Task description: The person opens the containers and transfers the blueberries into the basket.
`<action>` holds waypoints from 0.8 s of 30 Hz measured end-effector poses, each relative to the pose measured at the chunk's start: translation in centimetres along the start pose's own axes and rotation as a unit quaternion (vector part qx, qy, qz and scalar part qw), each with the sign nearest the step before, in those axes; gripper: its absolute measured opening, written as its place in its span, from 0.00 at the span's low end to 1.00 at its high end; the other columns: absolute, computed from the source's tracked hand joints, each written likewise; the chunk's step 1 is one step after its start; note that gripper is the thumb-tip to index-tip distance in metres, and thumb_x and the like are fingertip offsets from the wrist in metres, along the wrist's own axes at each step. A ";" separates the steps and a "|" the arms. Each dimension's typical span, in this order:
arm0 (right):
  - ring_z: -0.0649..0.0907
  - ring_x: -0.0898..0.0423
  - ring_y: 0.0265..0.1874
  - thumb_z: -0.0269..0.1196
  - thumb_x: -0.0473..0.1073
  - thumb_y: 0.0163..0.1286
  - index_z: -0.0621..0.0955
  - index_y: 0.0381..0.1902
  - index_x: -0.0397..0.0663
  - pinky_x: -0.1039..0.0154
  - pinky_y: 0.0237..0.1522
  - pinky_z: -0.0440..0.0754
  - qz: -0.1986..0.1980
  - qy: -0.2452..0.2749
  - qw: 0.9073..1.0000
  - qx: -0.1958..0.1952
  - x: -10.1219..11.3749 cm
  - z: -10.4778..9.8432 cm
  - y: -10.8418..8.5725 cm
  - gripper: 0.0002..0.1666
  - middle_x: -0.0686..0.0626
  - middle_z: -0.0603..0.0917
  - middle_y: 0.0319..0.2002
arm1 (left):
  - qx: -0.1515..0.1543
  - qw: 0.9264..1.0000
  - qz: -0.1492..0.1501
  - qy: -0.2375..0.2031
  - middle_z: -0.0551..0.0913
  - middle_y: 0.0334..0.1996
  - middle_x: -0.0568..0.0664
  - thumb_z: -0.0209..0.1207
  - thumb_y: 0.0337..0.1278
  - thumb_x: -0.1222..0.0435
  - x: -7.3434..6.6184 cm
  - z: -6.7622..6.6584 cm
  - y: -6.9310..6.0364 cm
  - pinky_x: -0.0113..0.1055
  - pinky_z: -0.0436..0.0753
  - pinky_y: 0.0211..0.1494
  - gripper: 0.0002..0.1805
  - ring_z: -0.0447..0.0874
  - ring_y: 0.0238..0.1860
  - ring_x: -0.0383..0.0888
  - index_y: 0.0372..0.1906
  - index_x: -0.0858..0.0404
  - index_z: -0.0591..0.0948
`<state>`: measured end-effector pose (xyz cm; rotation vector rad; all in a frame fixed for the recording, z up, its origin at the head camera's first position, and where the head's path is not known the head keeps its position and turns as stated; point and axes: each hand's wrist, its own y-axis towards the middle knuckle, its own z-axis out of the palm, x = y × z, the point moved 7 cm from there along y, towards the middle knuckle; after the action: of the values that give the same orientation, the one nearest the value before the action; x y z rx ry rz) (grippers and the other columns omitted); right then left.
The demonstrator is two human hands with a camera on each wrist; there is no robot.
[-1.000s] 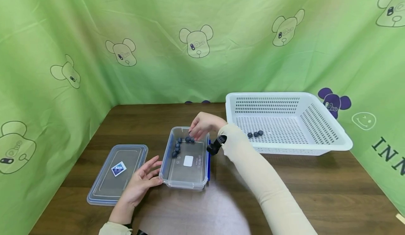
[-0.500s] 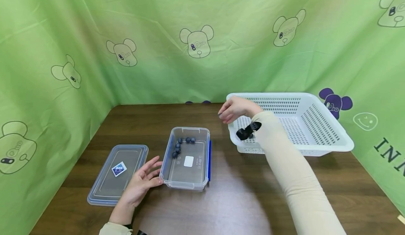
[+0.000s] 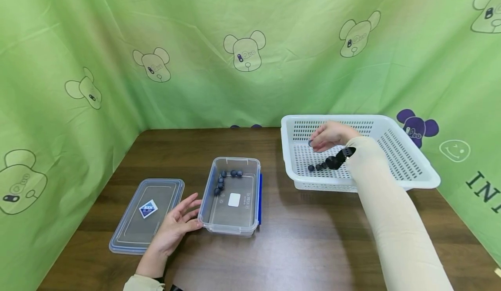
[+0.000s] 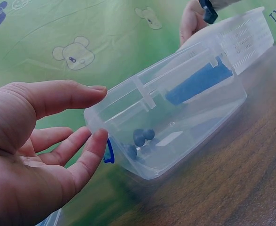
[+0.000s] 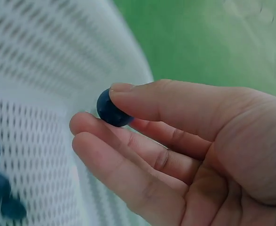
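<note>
A light-green fabric curtain with soft creases [image 3: 195, 99] fills the frame's upper half and runs down both sides. Pale, dark-outlined cartoon animal heads [image 3: 248, 58] dot it; at right come a solid purple cartoon head [image 3: 412, 131], a white-outlined winking smiley [image 3: 454, 151] and dark capital letters [image 3: 483, 188]. Below spreads a dark-brown wood-grain tabletop [image 3: 203, 145], a whitish sheen [image 3: 297, 258] at lower centre.

The berry [image 5: 108, 107] in your right hand [image 3: 332, 135] is dark blue, the basket [image 3: 403, 156] beneath it white. Beside your left hand [image 3: 177, 223], the box [image 3: 234, 215] is clear; beyond both, cartoon heads [image 3: 248, 56] pattern the green curtain [image 3: 195, 102].
</note>
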<state>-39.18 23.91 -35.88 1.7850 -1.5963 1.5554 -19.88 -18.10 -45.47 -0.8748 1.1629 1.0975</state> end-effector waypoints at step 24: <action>0.83 0.63 0.20 0.62 0.25 0.62 0.77 0.39 0.26 0.70 0.30 0.83 0.152 -0.146 0.977 -0.012 -8.2 -1.7 0.2 0.08 0.45 0.82 0.28 | -0.009 1.000 -0.018 -0.002 0.72 0.60 0.57 0.60 0.48 0.84 0.2 0.1 0.1 0.33 0.82 0.50 0.47 0.77 0.56 0.45 0.74 0.78 0.52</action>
<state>-38.61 29.51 -42.06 1.8962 -2.1028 1.4329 -19.93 -17.97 -45.61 -0.9028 1.1320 1.0813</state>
